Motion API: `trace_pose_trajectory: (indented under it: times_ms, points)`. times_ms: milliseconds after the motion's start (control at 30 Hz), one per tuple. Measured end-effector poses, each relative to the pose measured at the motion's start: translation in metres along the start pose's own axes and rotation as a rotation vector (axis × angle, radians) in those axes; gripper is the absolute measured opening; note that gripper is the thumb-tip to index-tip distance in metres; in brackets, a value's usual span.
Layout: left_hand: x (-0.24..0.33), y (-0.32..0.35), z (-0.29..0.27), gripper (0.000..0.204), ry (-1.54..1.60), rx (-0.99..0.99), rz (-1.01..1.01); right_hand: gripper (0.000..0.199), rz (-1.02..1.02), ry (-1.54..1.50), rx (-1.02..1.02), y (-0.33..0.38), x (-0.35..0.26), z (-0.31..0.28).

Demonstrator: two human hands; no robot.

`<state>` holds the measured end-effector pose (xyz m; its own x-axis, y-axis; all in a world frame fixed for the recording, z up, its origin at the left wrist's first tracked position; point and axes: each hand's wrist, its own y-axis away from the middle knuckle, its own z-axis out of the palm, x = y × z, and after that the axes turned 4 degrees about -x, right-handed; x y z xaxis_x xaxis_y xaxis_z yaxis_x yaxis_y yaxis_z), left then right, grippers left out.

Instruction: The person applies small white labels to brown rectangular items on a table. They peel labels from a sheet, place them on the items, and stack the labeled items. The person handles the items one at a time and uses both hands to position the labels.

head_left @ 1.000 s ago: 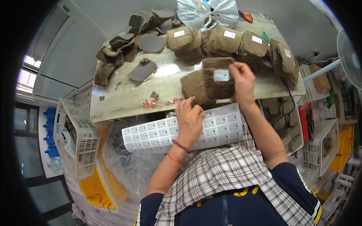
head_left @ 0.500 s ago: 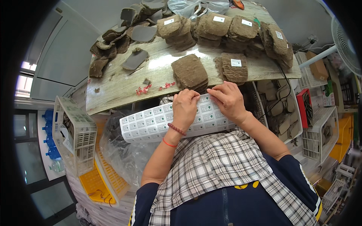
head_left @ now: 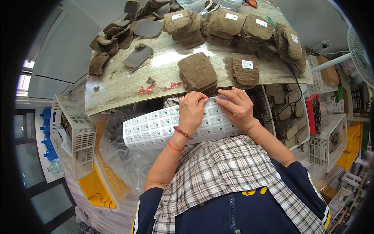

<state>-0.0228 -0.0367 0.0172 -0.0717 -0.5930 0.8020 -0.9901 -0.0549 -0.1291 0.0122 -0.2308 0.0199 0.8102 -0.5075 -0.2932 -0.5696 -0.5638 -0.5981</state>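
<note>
The left hand (head_left: 191,111) is pressing down on a white sheet of small labels (head_left: 156,128), its grip folded together with the fingertips curled over the sheet's far edge, seemingly pinning it flat so it does not slide. The right hand (head_left: 237,108) is lying just beside it on the same sheet, fingers together and bent at the top edge, thumb and forefinger appearing to pick at one label; whether a label is already lifted I cannot tell. The sheet is resting across the person's lap, against the near edge of the wooden worktop (head_left: 124,84), which is keeping it within easy reach of both hands.

Just beyond the hands, two stacks of brown fibrous pads are sitting at the worktop's near edge: the left stack (head_left: 198,72) is showing no label on top, while the right stack (head_left: 245,69) is carrying a white label. Further back, more labelled stacks (head_left: 230,21) are lining the far side, and loose darker pieces (head_left: 113,37) are lying scattered at the left end. A few small red scraps (head_left: 146,89) are lying near the front edge. A white plastic crate (head_left: 72,136) is standing tilted at the person's left, over a yellow one (head_left: 97,183).
</note>
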Motion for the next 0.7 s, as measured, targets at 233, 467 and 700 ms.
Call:
trace_pose_trajectory:
  times_ms: [233,467,700]
  points:
    - [-0.002,-0.001,0.000,0.009,0.000,-0.003,0.017,0.014,0.322,-0.168,0.049,-0.004,-0.011,0.013]
    - [-0.005,0.000,0.000,0.009,0.016,-0.014,0.019,0.017,0.324,-0.165,0.058,-0.001,-0.006,0.019]
    - [-0.004,-0.001,0.000,0.009,0.030,-0.031,0.003,0.020,0.208,-0.023,0.069,0.000,-0.006,0.020]
